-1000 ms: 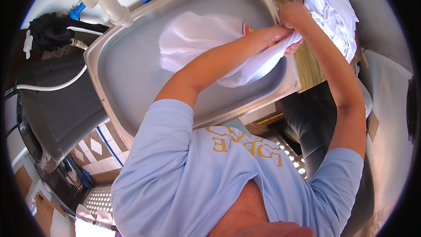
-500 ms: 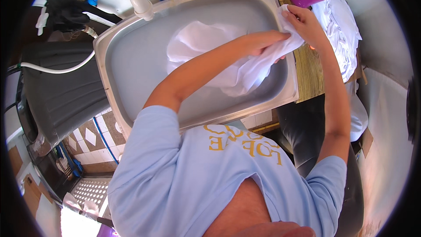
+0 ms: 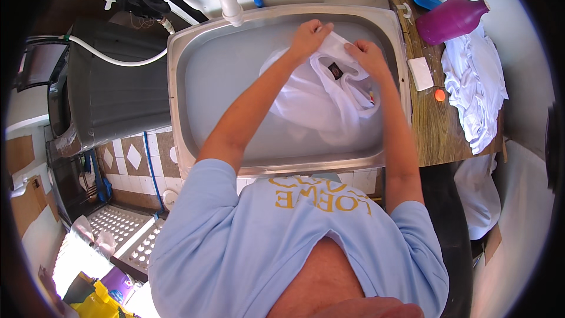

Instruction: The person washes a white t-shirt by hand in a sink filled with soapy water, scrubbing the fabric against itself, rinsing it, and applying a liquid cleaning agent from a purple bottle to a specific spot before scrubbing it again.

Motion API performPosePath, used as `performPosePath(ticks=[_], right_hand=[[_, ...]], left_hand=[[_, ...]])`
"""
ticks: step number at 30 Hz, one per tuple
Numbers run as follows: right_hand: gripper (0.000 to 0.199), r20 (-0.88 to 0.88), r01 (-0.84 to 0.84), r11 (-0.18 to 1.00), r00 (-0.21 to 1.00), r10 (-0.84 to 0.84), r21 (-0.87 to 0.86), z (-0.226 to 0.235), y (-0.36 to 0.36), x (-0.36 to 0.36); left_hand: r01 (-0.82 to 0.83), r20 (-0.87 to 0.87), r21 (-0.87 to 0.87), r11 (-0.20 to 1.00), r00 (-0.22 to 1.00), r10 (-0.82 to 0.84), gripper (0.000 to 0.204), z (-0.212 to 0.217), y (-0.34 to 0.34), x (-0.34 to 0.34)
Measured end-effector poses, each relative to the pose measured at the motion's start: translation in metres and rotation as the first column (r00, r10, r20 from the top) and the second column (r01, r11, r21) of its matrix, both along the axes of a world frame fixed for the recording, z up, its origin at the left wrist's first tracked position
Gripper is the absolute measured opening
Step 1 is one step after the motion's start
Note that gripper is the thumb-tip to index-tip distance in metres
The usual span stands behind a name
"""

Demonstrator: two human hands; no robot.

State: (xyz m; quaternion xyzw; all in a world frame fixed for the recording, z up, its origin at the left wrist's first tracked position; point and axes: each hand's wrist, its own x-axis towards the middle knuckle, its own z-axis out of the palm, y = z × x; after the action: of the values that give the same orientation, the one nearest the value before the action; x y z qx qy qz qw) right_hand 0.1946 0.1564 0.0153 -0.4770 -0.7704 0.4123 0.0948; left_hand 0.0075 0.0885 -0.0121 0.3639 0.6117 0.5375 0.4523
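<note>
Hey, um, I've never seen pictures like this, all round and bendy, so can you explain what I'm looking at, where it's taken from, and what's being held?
There's no machine here, just a person's bare hands. The view comes from a wide fisheye camera worn on their head, looking down, so straight edges bend. The left hand and right hand hold the edge of a white garment. The rest of it lies in cloudy water in a metal basin. On the wooden surface to the right are a purple bottle, a white block, a small orange piece and a heap of white cloth.
</note>
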Motion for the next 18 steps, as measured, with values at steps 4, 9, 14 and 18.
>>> performPosePath(ticks=[4,9,14,18], right_hand=[[0.037,0.103,0.144,0.943,0.978,-0.182,0.301,-0.033,-0.01,-0.01],[0.028,-0.554,0.132,0.716,0.544,-0.63,-0.685,-0.065,0.0,-0.011],[0.029,-0.412,-0.273,0.325,0.376,-0.83,-0.905,-0.041,-0.012,-0.035],[0.031,-0.544,-0.438,0.454,0.1,-0.833,-0.776,-0.057,-0.015,-0.045]], left_hand=[[-0.064,-0.598,0.218,0.974,0.78,0.185,0.033,-0.031,-0.01,0.015],[-0.144,-0.232,-0.014,0.99,0.963,0.137,0.038,-0.041,-0.008,0.011],[-0.105,-0.128,0.325,0.94,0.98,0.154,0.032,0.056,-0.005,0.061],[0.023,-0.711,0.395,0.918,0.64,0.29,0.024,0.045,0.003,0.117]])
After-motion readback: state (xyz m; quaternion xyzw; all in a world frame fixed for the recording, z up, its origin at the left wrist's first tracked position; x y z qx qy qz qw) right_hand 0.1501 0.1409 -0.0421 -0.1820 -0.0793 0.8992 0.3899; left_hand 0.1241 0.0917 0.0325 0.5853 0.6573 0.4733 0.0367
